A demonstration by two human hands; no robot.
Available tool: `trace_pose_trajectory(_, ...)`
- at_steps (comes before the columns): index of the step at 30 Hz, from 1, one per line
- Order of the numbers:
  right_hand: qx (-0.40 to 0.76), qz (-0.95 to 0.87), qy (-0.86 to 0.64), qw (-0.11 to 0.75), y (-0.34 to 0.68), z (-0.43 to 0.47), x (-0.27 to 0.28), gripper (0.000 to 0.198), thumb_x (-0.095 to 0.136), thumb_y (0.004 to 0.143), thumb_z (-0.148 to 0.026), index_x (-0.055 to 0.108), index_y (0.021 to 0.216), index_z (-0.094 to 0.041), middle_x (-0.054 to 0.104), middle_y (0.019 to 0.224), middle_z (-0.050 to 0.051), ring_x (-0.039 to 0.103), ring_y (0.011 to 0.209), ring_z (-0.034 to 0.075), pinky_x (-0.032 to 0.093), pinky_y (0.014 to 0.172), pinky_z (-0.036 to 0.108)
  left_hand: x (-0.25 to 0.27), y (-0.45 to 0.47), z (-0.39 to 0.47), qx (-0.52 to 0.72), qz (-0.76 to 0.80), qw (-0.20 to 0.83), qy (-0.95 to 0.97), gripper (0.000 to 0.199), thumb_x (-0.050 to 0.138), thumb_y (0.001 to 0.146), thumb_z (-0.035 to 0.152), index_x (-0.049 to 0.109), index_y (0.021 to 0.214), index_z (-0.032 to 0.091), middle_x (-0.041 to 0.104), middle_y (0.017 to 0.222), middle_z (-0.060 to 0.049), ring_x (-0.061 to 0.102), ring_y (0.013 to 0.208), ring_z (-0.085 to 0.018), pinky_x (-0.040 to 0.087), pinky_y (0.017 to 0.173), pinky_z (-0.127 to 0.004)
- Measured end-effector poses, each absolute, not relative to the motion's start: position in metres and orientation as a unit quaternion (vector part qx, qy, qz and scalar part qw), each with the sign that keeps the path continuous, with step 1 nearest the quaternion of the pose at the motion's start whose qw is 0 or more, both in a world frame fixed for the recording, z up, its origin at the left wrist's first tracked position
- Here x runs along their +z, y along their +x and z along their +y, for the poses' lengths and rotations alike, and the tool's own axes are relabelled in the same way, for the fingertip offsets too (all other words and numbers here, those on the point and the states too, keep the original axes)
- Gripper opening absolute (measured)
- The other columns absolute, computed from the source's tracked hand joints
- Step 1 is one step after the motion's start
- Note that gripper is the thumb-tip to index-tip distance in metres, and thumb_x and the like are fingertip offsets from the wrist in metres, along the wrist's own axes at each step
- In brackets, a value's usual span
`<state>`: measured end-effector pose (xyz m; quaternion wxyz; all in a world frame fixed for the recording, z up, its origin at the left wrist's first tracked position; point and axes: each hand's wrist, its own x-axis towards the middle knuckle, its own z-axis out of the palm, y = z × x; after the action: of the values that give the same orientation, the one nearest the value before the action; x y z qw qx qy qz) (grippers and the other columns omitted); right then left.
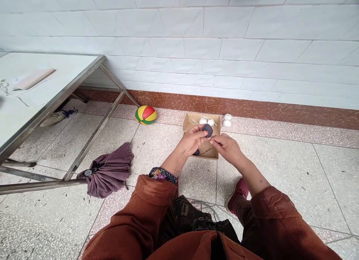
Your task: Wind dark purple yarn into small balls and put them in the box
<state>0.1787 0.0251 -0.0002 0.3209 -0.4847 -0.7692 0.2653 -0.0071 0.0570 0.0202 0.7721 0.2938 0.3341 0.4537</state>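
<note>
A dark grey ball of yarn [207,130] is gripped between the thumb and fingers of my left hand [193,138]. Close beside it on the right, the thumb and fingertips of my right hand [226,146] are pinched together; a yarn strand seems to be in the pinch, though it is too thin to see clearly. Both hands are over an open cardboard box [186,121] on the floor. Inside the box are white yarn balls [202,120] near the back and a dark yarn piece [196,152] at the front, partly hidden by my left hand.
Two white yarn balls [227,120] lie right of the box by the wall. A colourful ball [146,115] rests on the floor near a metal-framed table [92,64]. A folded purple umbrella [112,170] lies at the left. My shoe [238,192] is close to the box.
</note>
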Motion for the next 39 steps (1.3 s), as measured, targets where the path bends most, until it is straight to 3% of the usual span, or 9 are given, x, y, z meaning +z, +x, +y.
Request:
trace_pose_trajectory(4,0.278,-0.778,-0.459,0.327,0.175,0.023,0.006,0.021,0.052,0.098,-0.031,0.07,0.09,-0.025,0.072,0.088,0.005,0.061,0.083,0.022,0.049,0.078,0.036,0.016,-0.009,0.06,0.458,0.379,0.755,0.277,0.026,0.077,0.069,0.018,0.063,0.092,0.016,0.068,0.096,-0.003,0.064,0.09,-0.014,0.052,0.089,-0.033)
trace_pose_trajectory(9,0.357,-0.756,-0.438,0.331,0.173,0.018,0.017,0.024,0.047,0.102,-0.036,0.066,0.094,-0.024,0.07,0.088,0.002,0.063,0.079,0.018,0.05,0.077,0.032,0.015,-0.005,0.057,0.458,0.437,0.668,0.391,0.033,0.078,0.067,0.02,0.063,0.096,0.017,0.067,0.091,-0.002,0.062,0.085,-0.013,0.05,0.087,-0.032)
trace_pose_trajectory(15,0.342,-0.71,-0.456,0.413,0.181,0.023,0.022,0.019,0.058,0.097,-0.039,0.069,0.092,-0.025,0.07,0.086,0.002,0.064,0.08,0.02,0.051,0.077,0.034,0.011,0.0,0.052,0.4,0.43,0.607,0.536,0.034,0.079,0.067,0.018,0.062,0.097,0.017,0.067,0.094,-0.003,0.061,0.085,-0.014,0.047,0.084,-0.032)
trace_pose_trajectory(23,0.331,-0.629,-0.532,0.461,0.186,0.034,0.013,0.024,0.066,0.088,-0.042,0.066,0.074,-0.023,0.063,0.07,0.0,0.056,0.066,0.017,0.046,0.066,0.031,0.015,-0.001,0.045,0.331,0.279,0.72,0.543,0.073,0.082,0.07,0.023,0.051,0.136,0.025,0.066,0.099,-0.004,0.063,0.092,-0.016,0.046,0.087,-0.035)
trace_pose_trajectory(26,0.34,-0.616,-0.559,0.438,0.187,0.035,0.007,0.027,0.063,0.089,-0.043,0.063,0.072,-0.022,0.059,0.065,-0.001,0.051,0.061,0.016,0.041,0.06,0.029,0.02,-0.001,0.044,0.355,0.271,0.746,0.493,0.067,0.082,0.07,0.022,0.057,0.132,0.024,0.065,0.099,-0.003,0.062,0.093,-0.016,0.047,0.087,-0.034)
trace_pose_trajectory(31,0.304,-0.681,-0.549,0.378,0.184,0.031,0.002,0.022,0.054,0.095,-0.035,0.063,0.079,-0.022,0.061,0.073,0.001,0.054,0.067,0.017,0.042,0.065,0.029,0.019,-0.001,0.049,0.425,0.325,0.766,0.355,0.039,0.081,0.066,0.02,0.068,0.103,0.017,0.066,0.101,-0.005,0.061,0.088,-0.013,0.05,0.08,-0.029)
trace_pose_trajectory(35,0.325,-0.742,-0.477,0.342,0.179,0.024,0.007,0.016,0.054,0.097,-0.029,0.067,0.091,-0.023,0.069,0.086,0.003,0.062,0.079,0.018,0.046,0.075,0.031,0.014,-0.003,0.055,0.456,0.396,0.731,0.318,0.03,0.079,0.066,0.019,0.064,0.092,0.015,0.066,0.093,-0.003,0.06,0.082,-0.011,0.048,0.076,-0.026)
trace_pose_trajectory(39,0.361,-0.757,-0.41,0.359,0.18,0.022,0.015,0.011,0.059,0.095,-0.028,0.069,0.093,-0.024,0.072,0.09,0.002,0.065,0.081,0.018,0.049,0.077,0.032,0.013,-0.001,0.055,0.436,0.456,0.645,0.431,0.03,0.075,0.066,0.014,0.066,0.094,0.016,0.067,0.089,-0.001,0.059,0.081,-0.011,0.046,0.08,-0.028)
